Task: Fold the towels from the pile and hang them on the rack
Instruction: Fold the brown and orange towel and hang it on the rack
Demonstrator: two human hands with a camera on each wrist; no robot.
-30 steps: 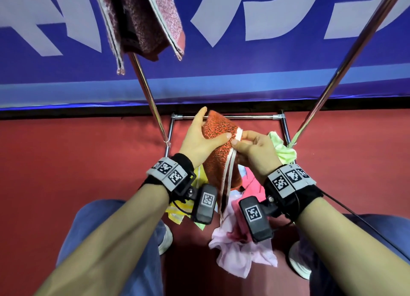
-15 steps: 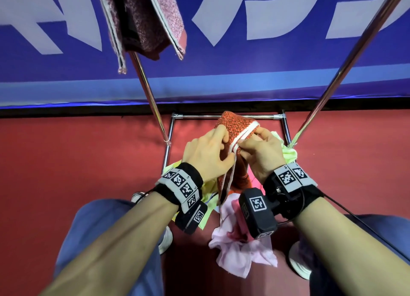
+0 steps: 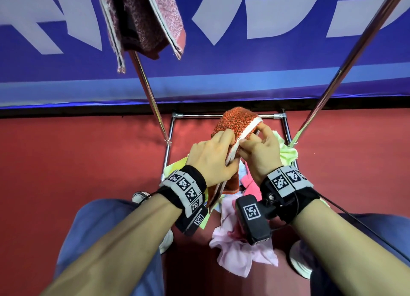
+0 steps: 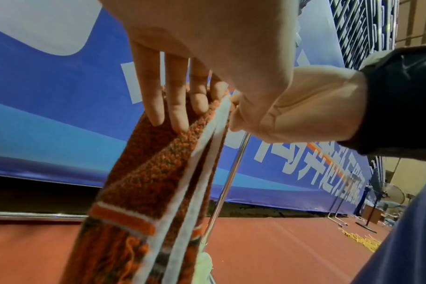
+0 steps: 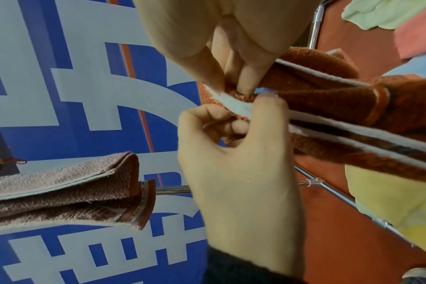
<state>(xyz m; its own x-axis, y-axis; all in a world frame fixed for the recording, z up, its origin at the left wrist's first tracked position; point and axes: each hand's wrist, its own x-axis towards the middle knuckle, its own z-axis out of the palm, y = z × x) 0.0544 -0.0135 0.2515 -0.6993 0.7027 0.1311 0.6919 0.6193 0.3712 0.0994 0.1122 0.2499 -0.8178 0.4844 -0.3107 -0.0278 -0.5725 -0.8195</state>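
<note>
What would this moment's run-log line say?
stage: folding | left hand: holds orange towel | right hand: pinches white edge | pink towel: on rack

Setting: red floor, blue banner wall.
Under my feet lies a red floor (image 3: 77,162). Ahead of me hangs a blue banner (image 3: 221,73) with large white characters; a black strip (image 3: 66,113) runs along its base. A standing fan (image 4: 392,194) stands far right.

A folded orange towel (image 3: 236,122) with white edging hangs above the mixed pile (image 3: 241,249); a pink towel (image 3: 153,18) drapes the rack (image 3: 148,91).
</note>
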